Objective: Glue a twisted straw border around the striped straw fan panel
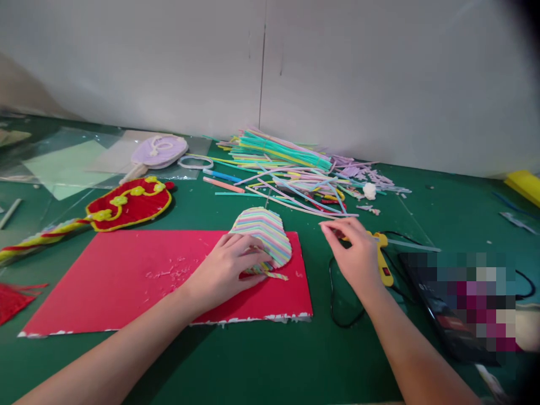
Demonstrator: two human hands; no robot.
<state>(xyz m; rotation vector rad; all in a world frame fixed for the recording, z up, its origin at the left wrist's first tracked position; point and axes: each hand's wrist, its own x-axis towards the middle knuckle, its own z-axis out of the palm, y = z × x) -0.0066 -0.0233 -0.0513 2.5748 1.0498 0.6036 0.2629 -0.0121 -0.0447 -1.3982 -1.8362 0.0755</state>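
A rounded pastel-striped panel (264, 228), seemingly made of pipe cleaners laid side by side, lies on a red board (126, 264). My left hand (234, 261) grips its lower left edge between thumb and fingers, hiding that part. A short striped strip (276, 275) pokes out beside the thumb. Right of the board, my right hand (354, 244) is raised with thumb and forefinger pinched together; whatever they hold, if anything, is too small to make out. Behind this hand lies a yellow glue gun (385, 264), partly hidden, with a clear glue stick (413, 246) at its back.
Pipe cleaners (282, 152) in many colours are heaped along the back wall. To the left rest a red and yellow fan (130, 205) and a lilac fan (159, 151). A black cable (333, 304) loops beside the board, and a phone (442, 309) lies at right.
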